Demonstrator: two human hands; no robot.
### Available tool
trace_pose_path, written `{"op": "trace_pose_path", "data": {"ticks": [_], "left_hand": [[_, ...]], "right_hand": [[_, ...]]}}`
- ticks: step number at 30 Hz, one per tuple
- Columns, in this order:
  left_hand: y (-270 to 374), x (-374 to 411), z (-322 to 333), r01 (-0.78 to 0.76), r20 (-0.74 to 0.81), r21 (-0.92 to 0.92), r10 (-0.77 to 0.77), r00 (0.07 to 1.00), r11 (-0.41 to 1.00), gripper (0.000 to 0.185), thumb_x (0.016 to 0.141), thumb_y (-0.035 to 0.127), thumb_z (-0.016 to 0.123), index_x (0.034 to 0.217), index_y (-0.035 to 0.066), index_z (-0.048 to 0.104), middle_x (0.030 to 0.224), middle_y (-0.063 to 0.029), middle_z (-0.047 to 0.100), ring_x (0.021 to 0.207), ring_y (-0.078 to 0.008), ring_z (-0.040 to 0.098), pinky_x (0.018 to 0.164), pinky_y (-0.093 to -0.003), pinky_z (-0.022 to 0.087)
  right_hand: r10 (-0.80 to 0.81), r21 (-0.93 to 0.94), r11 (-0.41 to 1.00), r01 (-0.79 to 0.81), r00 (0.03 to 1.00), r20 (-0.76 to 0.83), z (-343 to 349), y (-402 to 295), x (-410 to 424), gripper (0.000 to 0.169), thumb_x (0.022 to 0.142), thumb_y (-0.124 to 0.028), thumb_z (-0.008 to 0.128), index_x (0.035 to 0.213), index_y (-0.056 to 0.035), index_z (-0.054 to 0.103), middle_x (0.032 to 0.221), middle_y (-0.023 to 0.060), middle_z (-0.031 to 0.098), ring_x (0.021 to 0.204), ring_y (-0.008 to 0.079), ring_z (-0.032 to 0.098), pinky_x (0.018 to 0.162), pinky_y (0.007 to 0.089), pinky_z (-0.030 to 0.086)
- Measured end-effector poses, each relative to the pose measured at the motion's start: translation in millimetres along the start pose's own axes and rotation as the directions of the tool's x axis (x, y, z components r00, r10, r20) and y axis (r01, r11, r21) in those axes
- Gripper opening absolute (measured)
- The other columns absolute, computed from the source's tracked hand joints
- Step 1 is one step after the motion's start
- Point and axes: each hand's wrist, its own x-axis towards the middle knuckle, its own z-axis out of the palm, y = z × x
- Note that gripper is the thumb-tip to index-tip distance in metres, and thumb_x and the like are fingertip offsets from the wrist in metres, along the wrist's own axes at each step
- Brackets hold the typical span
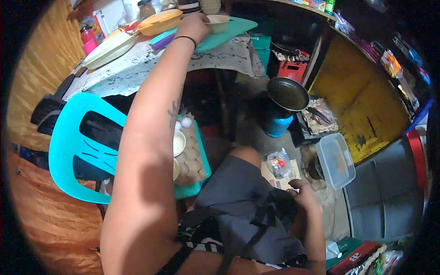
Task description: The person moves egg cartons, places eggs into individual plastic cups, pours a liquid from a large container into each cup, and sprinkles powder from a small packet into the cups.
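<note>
My left hand [194, 28] reaches over the table at the top, its fingers at the rim of a small cream bowl [221, 25]. The bowl sits on a teal board or tray [237, 32]. Beside my wrist is a purple handle-like piece [163, 42], partly covered by the hand. My right hand [304, 193] is by my right leg, holding nothing, with thumb and fingers apart. Near it lie a clear plastic bag [280, 163] with red and yellow contents and a piece of cardboard [294, 168]. My left forearm hides part of an egg tray [190, 160] carrying white eggs [186, 122] and a cup of pale liquid [178, 143].
An orange basin [160, 22] and a pale oval dish [110, 50] stand on the table. A turquoise plastic chair [63, 144] is at left. To the right, a frying pan [288, 93] rests above a blue gas canister [278, 125], near a clear plastic container [335, 161].
</note>
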Motion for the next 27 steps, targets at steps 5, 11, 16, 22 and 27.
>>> {"op": "trace_pose_path", "data": {"ticks": [5,11,16,22,27], "left_hand": [[10.3,-1.3,9.8,0.004,-0.039,0.086,0.0,0.999,0.996,0.032,0.072,0.029,0.078,0.1,0.013,0.076,0.102,-0.0137,0.072,0.099,-0.0305,0.068,0.091,-0.0414,0.053],[4.7,5.2,7.6,-0.117,-0.129,-0.079,0.107,0.986,0.99,0.038,0.074,0.026,0.08,0.1,0.001,0.069,0.09,-0.0216,0.07,0.088,-0.0395,0.067,0.081,-0.0459,0.052],[29.8,-21.2,-32.7,-0.174,-0.073,0.042,0.176,0.982,0.984,0.036,0.075,0.028,0.078,0.096,-0.002,0.072,0.089,-0.0241,0.07,0.08,-0.0361,0.069,0.074,-0.0419,0.053],[75.6,-137.5,-61.8,-0.18,0.087,-0.346,0.223,0.971,0.921,0.025,0.076,0.017,0.079,0.093,-0.001,0.074,0.083,-0.015,0.072,0.073,-0.0243,0.068,0.072,-0.035,0.054],[85.0,-230.8,-16.3,-0.182,0.177,-0.489,0.302,0.937,0.853,0.026,0.072,0.019,0.077,0.096,0.012,0.076,0.095,-0.0146,0.072,0.088,-0.0314,0.07,0.082,-0.0402,0.056]], "right_hand": [[0.069,0.004,0.998,-0.069,0.997,0.023,-18.8,-4.3,-20.7,0.035,0.086,-0.017,0.074,0.116,-0.0026,0.064,0.116,0.0161,0.067,0.106,0.0305,0.066,0.09,0.0384,0.053],[-0.024,0.068,0.997,0.027,0.999,-0.043,-17.3,28.4,-21.9,0.034,0.085,-0.015,0.074,0.116,-0.0033,0.065,0.113,0.0156,0.068,0.105,0.0291,0.066,0.088,0.0384,0.052],[-0.047,0.207,0.975,0.078,0.988,-0.15,-35.1,-19.2,-6.7,0.035,0.086,-0.012,0.073,0.119,-0.0019,0.063,0.115,0.013,0.067,0.107,0.0257,0.064,0.092,0.0365,0.051],[-0.236,0.779,0.567,0.269,0.959,-0.16,-55.7,-134.1,14.0,0.049,0.099,-0.022,0.057,0.142,-0.0049,0.041,0.139,0.0183,0.05,0.116,0.0357,0.06,0.092,0.0457,0.055],[-0.299,0.995,0.098,-0.029,0.952,0.057,-54.4,-187.3,22.8,0.061,0.102,-0.047,0.045,0.148,-0.01,0.031,0.143,0.02,0.046,0.119,0.039,0.057,0.087,0.05,0.059]]}}
